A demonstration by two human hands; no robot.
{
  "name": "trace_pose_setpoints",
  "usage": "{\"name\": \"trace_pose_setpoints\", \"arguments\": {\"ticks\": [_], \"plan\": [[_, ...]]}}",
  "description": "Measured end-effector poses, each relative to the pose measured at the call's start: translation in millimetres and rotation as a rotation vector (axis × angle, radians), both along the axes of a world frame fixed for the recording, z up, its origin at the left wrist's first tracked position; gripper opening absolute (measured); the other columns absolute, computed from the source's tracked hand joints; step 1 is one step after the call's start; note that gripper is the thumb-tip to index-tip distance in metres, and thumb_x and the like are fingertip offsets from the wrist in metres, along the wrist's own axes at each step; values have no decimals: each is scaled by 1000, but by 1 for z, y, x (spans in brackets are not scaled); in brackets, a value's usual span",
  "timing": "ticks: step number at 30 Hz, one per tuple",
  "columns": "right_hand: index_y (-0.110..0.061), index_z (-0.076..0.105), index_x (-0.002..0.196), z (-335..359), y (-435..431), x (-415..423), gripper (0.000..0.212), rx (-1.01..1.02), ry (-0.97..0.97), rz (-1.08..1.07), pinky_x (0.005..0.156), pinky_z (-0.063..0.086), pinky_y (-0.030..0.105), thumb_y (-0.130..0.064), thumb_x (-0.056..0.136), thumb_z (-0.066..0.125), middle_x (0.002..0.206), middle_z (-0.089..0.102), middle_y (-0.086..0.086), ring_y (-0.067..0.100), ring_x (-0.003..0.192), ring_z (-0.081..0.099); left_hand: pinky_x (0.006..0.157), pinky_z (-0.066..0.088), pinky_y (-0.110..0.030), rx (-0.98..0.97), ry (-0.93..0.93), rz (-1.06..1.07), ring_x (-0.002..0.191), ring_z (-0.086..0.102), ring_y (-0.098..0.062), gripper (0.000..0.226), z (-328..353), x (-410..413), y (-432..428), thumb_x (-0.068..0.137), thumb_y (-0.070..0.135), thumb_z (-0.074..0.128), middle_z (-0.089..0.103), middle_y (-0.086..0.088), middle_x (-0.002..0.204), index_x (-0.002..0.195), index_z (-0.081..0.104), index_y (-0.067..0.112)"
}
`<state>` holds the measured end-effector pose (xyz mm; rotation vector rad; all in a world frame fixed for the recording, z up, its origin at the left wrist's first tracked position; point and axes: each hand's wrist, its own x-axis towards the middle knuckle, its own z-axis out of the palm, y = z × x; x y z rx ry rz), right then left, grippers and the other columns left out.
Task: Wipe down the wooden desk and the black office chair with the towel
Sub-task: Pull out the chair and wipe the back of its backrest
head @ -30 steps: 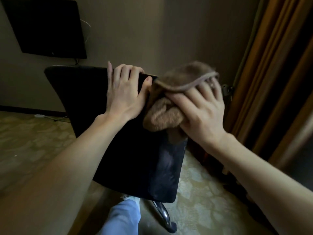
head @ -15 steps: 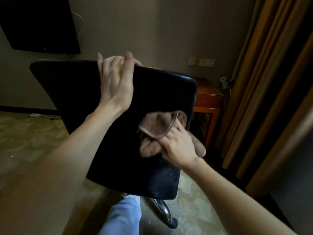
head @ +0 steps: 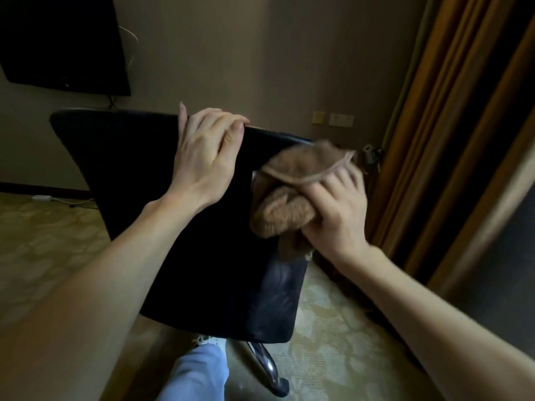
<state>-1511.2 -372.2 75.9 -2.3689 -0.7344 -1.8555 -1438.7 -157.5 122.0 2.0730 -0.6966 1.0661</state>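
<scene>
The black office chair's backrest (head: 185, 256) fills the middle of the head view, its rear side toward me. My left hand (head: 202, 157) grips the top edge of the backrest, fingers curled over it. My right hand (head: 335, 209) holds a bunched brown towel (head: 292, 192) and presses it against the upper right part of the backrest, near its right edge. The towel is blurred with motion. The wooden desk is hidden behind the towel and hand.
A dark television (head: 60, 41) hangs on the wall at the upper left. Orange-brown curtains (head: 463, 140) run down the right side. The chair's chrome base leg (head: 266, 369) and my leg in light blue trousers (head: 197, 374) are below. Patterned carpet (head: 43, 244) covers the floor.
My right hand has swept the towel from the middle of the backrest back up toward its upper right edge. The left hand keeps its grip on the top edge.
</scene>
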Motion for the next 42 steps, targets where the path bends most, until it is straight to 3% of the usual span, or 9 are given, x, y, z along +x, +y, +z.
{"name": "trace_pose_setpoints", "arguments": {"ticks": [5, 9, 12, 18, 24, 26, 34, 37, 42], "plan": [[-19, 70, 127, 48, 16, 18, 44, -83, -115, -157, 116, 27, 59, -20, 84, 63, 120, 69, 10, 35, 118, 57, 125, -5, -45, 64, -47, 32, 137, 45, -28, 41, -3, 6, 7, 106, 29, 36, 62, -9, 131, 128, 64, 9], [-14, 70, 127, 1, 18, 43, 55, -41, 43, -167, 114, 31, 62, -13, 72, 68, 124, 67, 18, 42, 119, 58, 127, 4, -55, 251, -167, 205, 142, 39, -33, 54, -16, 14, 7, 90, 31, 46, 53, -14, 141, 138, 52, 6], [-10, 70, 119, -45, 14, 61, 48, 33, 69, -109, 107, 36, 60, -8, 71, 71, 110, 70, 20, 42, 107, 62, 126, 6, -57, 184, -237, 183, 139, 42, -33, 52, -19, 23, 2, 86, 35, 57, 55, -13, 135, 131, 57, 9], [-14, 71, 125, -173, -15, 52, 40, -278, 448, -87, 122, 21, 54, -7, 89, 56, 118, 71, 5, 29, 120, 64, 125, 3, -58, 48, -267, 115, 137, 43, -31, 47, -21, 32, 0, 86, 39, 55, 57, -10, 129, 121, 60, 8], [-18, 73, 124, -190, -32, 36, 38, -463, 551, -8, 125, 21, 50, -4, 92, 57, 119, 72, -2, 20, 124, 62, 125, 1, -56, 39, -267, 118, 139, 41, -31, 48, -23, 26, 3, 86, 38, 57, 57, -10, 131, 123, 59, 7], [-14, 71, 126, -171, -34, 28, 39, -434, 520, 34, 121, 30, 53, -7, 102, 41, 124, 70, 1, 23, 128, 59, 125, 3, -59, 43, -283, 140, 142, 40, -32, 50, -26, 25, 4, 86, 38, 58, 56, -11, 134, 125, 59, 7], [-14, 63, 119, -50, -34, 8, 33, -200, -109, -74, 111, 31, 50, -15, 86, 72, 110, 55, 8, 31, 100, 55, 123, 8, -62, -18, -331, 181, 147, 32, -41, 68, -43, 33, 9, 84, 45, 56, 46, -19, 147, 139, 54, 6], [-11, 63, 130, -28, -31, 28, 45, -106, -63, -127, 116, 26, 52, -10, 85, 70, 119, 61, 15, 36, 112, 54, 123, 10, -62, -44, -374, 221, 145, 35, -41, 66, -44, 43, 11, 86, 46, 57, 48, -20, 145, 137, 55, 4], [-5, 72, 120, -85, -17, 49, 48, 53, 181, -5, 94, 50, 48, -2, 73, 77, 114, 70, 26, 43, 107, 64, 123, 10, -63, -104, -397, 236, 145, 35, -41, 67, -45, 56, 12, 90, 52, 50, 48, -21, 144, 135, 55, 3]]}}
